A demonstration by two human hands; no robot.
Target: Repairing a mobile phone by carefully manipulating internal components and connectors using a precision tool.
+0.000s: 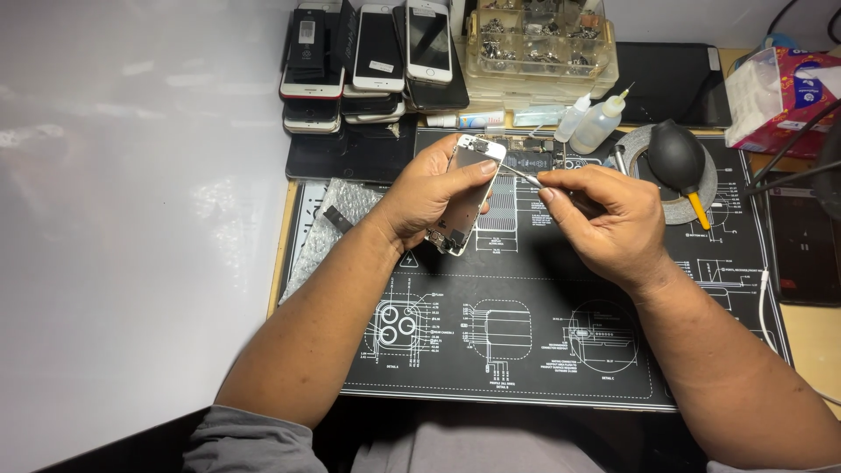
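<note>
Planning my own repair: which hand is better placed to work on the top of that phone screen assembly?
Right hand, probably: it holds tweezers tipped toward the phone screen assembly, which the left hand grips.

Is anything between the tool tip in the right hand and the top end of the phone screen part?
Nothing visible. The thin tool in the right hand points straight at the top of the screen assembly held by the left hand.

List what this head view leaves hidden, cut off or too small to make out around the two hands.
- Thin metal tool: its handle is hidden inside the right hand.
- Silver phone screen assembly: the left hand covers its far side.
- Clear plastic parts box: contents too small, top cut off by the frame edge.
- Pink tissue pack: cut off at the right edge.
</note>
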